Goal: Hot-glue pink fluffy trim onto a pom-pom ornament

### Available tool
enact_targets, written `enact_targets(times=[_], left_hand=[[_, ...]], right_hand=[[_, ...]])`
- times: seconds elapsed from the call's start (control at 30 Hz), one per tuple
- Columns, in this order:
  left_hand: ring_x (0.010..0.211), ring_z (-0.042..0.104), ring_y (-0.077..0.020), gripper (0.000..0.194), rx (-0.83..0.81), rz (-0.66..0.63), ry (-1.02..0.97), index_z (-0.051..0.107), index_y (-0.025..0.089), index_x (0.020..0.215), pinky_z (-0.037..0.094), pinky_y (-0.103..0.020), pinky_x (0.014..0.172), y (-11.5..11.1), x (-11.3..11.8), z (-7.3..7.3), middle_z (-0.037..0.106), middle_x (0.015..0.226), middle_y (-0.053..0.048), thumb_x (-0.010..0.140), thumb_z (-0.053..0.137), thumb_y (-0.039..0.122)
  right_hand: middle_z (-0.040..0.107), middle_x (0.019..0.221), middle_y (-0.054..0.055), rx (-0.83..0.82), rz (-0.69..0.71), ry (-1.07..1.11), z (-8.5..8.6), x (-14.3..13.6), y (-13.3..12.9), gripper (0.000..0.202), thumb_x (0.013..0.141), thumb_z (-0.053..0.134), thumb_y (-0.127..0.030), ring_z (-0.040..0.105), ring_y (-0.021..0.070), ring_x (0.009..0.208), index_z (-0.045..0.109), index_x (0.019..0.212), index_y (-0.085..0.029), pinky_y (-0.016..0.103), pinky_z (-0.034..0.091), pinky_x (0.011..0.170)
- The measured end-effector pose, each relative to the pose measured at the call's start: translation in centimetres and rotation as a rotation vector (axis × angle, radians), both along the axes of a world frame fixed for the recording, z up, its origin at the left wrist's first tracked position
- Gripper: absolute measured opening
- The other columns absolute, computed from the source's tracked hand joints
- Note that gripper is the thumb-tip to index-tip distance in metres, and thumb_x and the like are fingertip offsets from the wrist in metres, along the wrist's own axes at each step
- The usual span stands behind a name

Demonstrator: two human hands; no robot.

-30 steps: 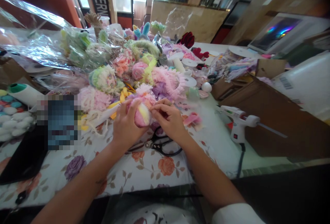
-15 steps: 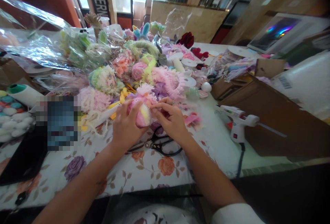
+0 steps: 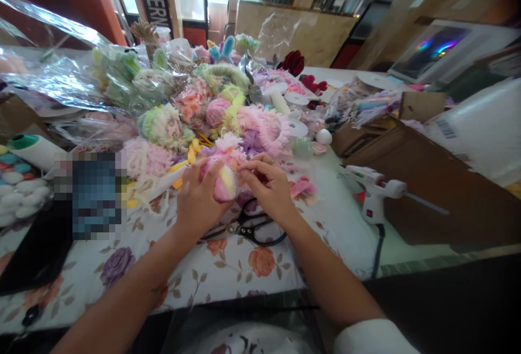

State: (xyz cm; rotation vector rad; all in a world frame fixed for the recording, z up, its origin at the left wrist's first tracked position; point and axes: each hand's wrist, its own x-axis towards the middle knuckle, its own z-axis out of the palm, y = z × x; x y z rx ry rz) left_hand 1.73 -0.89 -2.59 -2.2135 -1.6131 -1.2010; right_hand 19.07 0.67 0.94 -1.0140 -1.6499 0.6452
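Note:
A round pink and yellow ball [image 3: 224, 184], fuzzy or cloth-covered, sits in my left hand [image 3: 199, 194], whose fingers wrap over its top and side. Close against its right side, my right hand [image 3: 266, 183] has thumb and fingers pinched together. Whatever is between those fingertips is too small to make out. Fluffy pink and white trim [image 3: 228, 146] lies just behind the ball. Below both hands, black-handled scissors [image 3: 244, 230] rest on the flowered tablecloth [image 3: 171, 267], partly covered by my right hand.
A white glue gun [image 3: 372, 191] stands at the right beside a cardboard box [image 3: 423, 191]. Yarn, ribbon and plush pieces pile up at the back. On the left are a cone of thread [image 3: 38, 151], a bag of pompoms [image 3: 24, 199] and a blurred-out rectangular object [image 3: 95, 196].
Almost nothing differs. Both hands keep the same grip on the ball, and the whole view has shifted very slightly.

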Motion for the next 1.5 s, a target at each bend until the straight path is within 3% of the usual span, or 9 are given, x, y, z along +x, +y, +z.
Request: enact_targets(times=[0.27,0.43,0.77,0.9,1.2,1.5], left_hand=[[0.123,0.056,-0.0375,0.075,-0.029,-0.029,-0.024,0.053,0.025,0.134,0.050,-0.048,0.098,0.0,-0.1,-0.1,0.058,0.133,-0.014,0.064,0.080,0.026],[0.122,0.057,-0.0333,0.077,-0.182,-0.083,-0.304,0.051,0.024,0.131,0.049,-0.049,0.102,0.6,-0.2,0.3,0.059,0.129,-0.011,0.062,0.084,0.031],[0.128,0.054,-0.0303,0.074,-0.442,-0.168,-0.668,0.052,0.026,0.126,0.041,-0.048,0.111,1.0,-0.4,1.2,0.058,0.134,-0.007,0.059,0.085,0.032],[0.128,0.054,-0.0304,0.076,-0.496,-0.203,-0.719,0.053,0.027,0.127,0.040,-0.047,0.111,0.8,-0.4,1.6,0.058,0.136,-0.006,0.059,0.086,0.030],[0.120,0.058,-0.0283,0.080,-0.576,-0.247,-0.819,0.052,0.030,0.132,0.045,-0.045,0.106,0.8,-0.8,1.3,0.060,0.130,-0.005,0.060,0.087,0.033],[0.113,0.061,-0.0275,0.080,-0.609,-0.262,-0.887,0.052,0.032,0.131,0.050,-0.043,0.099,0.8,-0.7,1.1,0.062,0.122,-0.004,0.060,0.088,0.031]], right_hand=[[0.057,0.087,0.003,-0.011,0.058,-0.036,-0.4,-0.1,0.2,0.018,0.091,0.061,-0.023,0.058,0.0144,0.076,0.078,0.097,-0.022,0.027,0.047,0.065],[0.060,0.086,0.002,-0.016,0.034,-0.076,0.4,0.2,0.0,0.018,0.090,0.063,-0.025,0.054,0.0108,0.065,0.075,0.101,-0.019,0.026,0.046,0.060],[0.066,0.075,-0.002,0.003,-0.039,-0.200,0.7,0.6,-0.5,0.008,0.086,0.068,-0.026,0.050,0.0093,0.056,0.064,0.082,-0.020,0.024,0.041,0.055],[0.066,0.073,-0.002,0.003,-0.045,-0.206,0.6,0.7,-0.5,0.009,0.086,0.070,-0.025,0.052,0.0103,0.057,0.065,0.080,-0.021,0.024,0.043,0.054],[0.070,0.086,0.004,0.182,-0.047,-0.233,0.4,0.2,-0.8,0.009,0.091,0.065,-0.017,0.065,0.0143,0.075,0.074,0.088,-0.019,0.024,0.051,0.068],[0.068,0.085,0.004,0.174,-0.026,-0.301,0.4,0.3,-0.8,0.014,0.094,0.060,-0.019,0.065,0.0164,0.077,0.073,0.090,-0.021,0.027,0.050,0.068]])
